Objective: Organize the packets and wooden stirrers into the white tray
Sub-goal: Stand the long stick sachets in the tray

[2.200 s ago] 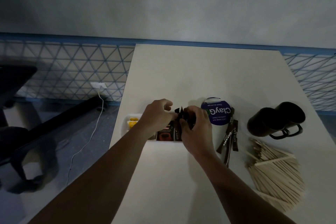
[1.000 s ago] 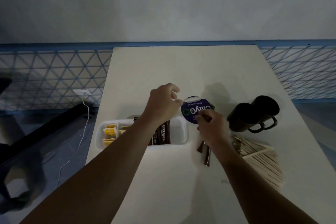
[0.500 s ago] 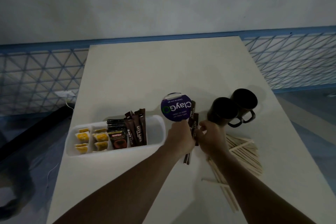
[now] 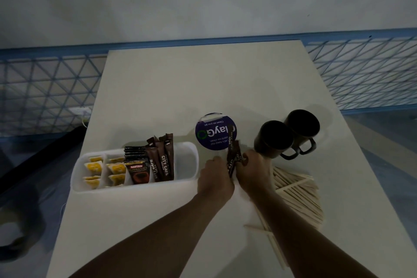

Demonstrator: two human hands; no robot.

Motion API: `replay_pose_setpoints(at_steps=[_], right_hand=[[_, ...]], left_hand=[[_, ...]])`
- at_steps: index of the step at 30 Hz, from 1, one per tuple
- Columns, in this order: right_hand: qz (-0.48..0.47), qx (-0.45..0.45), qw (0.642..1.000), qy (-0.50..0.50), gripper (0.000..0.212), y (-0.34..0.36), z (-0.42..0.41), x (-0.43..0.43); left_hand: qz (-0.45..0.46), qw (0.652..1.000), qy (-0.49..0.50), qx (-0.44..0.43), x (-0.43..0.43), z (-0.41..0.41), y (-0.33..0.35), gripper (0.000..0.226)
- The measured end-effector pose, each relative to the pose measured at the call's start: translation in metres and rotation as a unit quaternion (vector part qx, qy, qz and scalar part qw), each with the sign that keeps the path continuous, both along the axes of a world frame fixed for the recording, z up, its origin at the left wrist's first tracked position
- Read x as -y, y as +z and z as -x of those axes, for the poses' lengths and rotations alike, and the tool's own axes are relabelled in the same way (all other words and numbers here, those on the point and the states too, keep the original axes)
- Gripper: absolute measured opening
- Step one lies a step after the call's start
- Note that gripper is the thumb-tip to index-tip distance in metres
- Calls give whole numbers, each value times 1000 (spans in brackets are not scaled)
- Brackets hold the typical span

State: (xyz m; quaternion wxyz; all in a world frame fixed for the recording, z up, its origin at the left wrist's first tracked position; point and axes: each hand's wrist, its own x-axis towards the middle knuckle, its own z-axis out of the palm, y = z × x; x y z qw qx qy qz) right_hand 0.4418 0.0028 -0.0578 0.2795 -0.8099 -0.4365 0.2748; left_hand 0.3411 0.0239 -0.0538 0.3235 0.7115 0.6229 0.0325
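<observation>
Head cam: pale surface [image 4: 158,88] carries everything. White tray [image 4: 135,186] lies along the left edge, its left end right at that edge, poss. just over it. From the left it holds yellow packets [image 4: 97,168], dark Kopiko sachets [image 4: 137,169], then upright City Cafe sticks [image 4: 162,160], w/ white floor showing at the right end. Wooden stirrers [image 4: 297,192] sit in a loose fanned heap by the right edge, near half; none in the tray yet, and a stray stirrer [image 4: 257,228] lies apart toward the near edge. Two black mugs [image 4: 274,137] stand touching each other, just beyond the heap. Round purple disc [image 4: 212,135] lies flat mid-surface, btwn tray and mugs. Task item in hand: a small bunch of brown stick packets [image 4: 232,160], btwn the tray's right end and the mugs, upper tips overlapping the disc in view. Right hand [image 4: 253,171]: fingers curled round the bunch's right side, gripping. Left hand [image 4: 215,178]: back to the camera, fingers curled in against the bunch's left side, prob. pinching too, tips hidden. Looks like the sticks are being squared up before going into the tray. Risks: the bunch is thin and slick, so a loose pinch could let one slide out onto the surface. The right wrist is close to the mugs and over the heap, so a quick swing left could clip a mug or scatter stirrers. A hard push into the tray could nudge it off the left edge.
</observation>
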Motion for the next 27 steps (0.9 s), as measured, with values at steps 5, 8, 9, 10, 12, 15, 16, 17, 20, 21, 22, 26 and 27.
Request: replay_pose_setpoints(at_steps=[5,8,9,10,12,15,16,17,20,21,22,26,27], right_hand=[[54,5,999,2,15,-1,2,-7],[54,-5,999,7,18,0,2,-9],[57,-3,998,9,19,2,3,-11],[57,0,998,12,21,3,2,-13],[47,4,999,22,21,4,3,-19],[36,19,999,20,17,8,8,-30],[35,30,999,20,17,9,9,-34],[32,39,999,18,17,9,10,-38],[41,54,997,21,16,6,12,-49],[50,53,997,23,15,4,12,-52],[59,54,997,24,14,2,12,-55],[96,88,990,52,17,1,11,-62],[102,92,989,54,17,-1,11,-63]], left_hand=[[8,999,-22,-35,0,1,-1,20],[24,999,-38,-31,-1,7,-2,14],[35,998,-46,-22,-1,9,-2,11],[44,997,-56,-17,-2,10,-3,10],[69,996,-60,-11,-2,13,-2,12],[99,993,-69,5,-4,15,3,12],[106,992,-74,8,-5,16,6,12],[115,990,-80,10,-5,17,9,12],[156,983,-86,37,-6,24,19,14],[170,981,-87,47,-6,26,23,15],[179,978,-90,52,-6,29,27,16],[205,972,-107,51,-10,39,41,19],[208,971,-108,52,-11,41,43,19]])
